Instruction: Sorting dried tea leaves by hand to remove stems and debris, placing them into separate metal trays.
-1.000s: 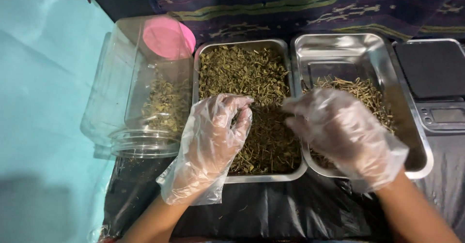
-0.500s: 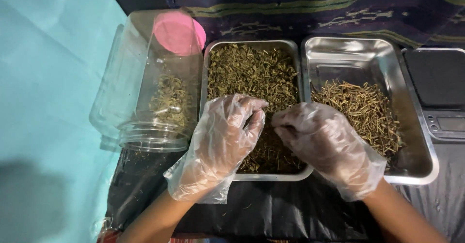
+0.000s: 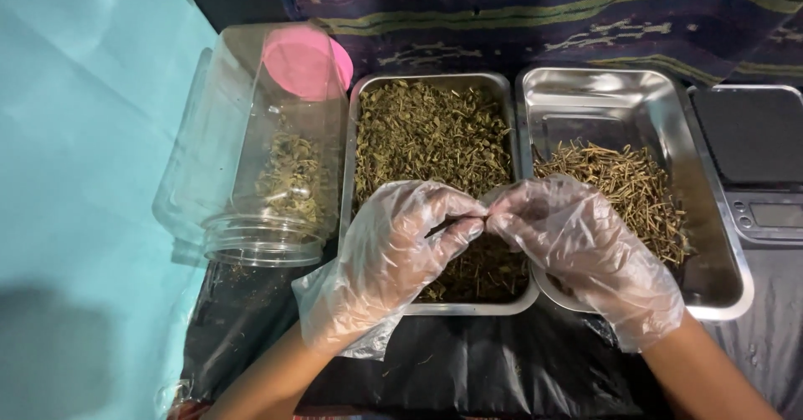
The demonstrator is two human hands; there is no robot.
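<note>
Head view: gloved hands (image 3: 485,211) pinching together over herb tray (image 3: 435,85).

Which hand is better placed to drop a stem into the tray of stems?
Right, probably. The right hand already overlaps the stem tray; the left hand is over the leaf tray, farther away.
</note>
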